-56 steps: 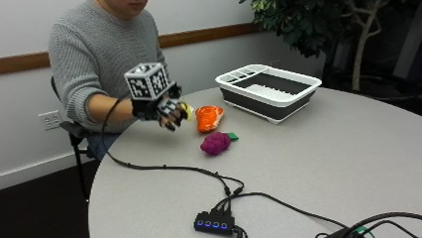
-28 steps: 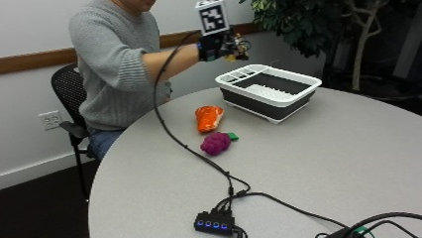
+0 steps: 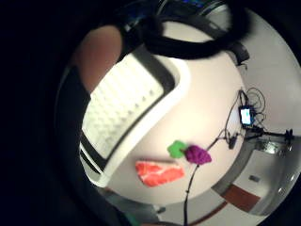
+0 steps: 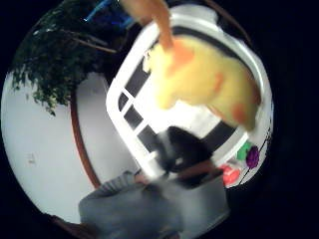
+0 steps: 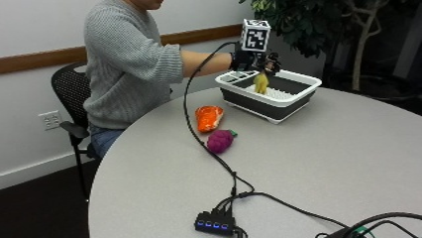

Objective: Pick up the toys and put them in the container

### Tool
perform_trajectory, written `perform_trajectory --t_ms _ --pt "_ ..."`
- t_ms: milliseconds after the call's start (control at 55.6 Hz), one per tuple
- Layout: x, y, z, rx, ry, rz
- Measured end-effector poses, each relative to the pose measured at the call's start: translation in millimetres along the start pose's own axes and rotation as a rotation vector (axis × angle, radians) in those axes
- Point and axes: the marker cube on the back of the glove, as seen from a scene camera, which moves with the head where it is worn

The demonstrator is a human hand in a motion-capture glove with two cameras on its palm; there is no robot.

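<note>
A small black hub (image 5: 214,224) with blue lights sits on the round table (image 5: 342,163), a leafy plant (image 5: 316,25) behind.

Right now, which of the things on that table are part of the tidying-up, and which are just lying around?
Part of the job:
- yellow toy, held by the gloved right hand over the container
- white container
- orange toy on the table
- purple toy beside it

Just lying about:
- black cable across the table
- small hub with blue lights
- potted plant behind
</note>
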Motion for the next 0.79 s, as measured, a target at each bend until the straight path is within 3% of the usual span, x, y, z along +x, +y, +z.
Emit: perform_trajectory --t_ms 72,162,360,504,558,791 --pt "14.9 3.8 6.2 0.006 0.115 0.057" --pt "10.3 11.9 4.9 0.015 0.010 -0.025" --pt "26.5 35.2 -2.8 0.023 0.019 -0.010" --pt "76.3 78.0 -22.0 0.047 0.022 0.035" --pt "115.4 98.4 -27.0 0.061 0.138 0.037" --pt "234.5 164.7 -46.4 0.114 0.047 0.320"
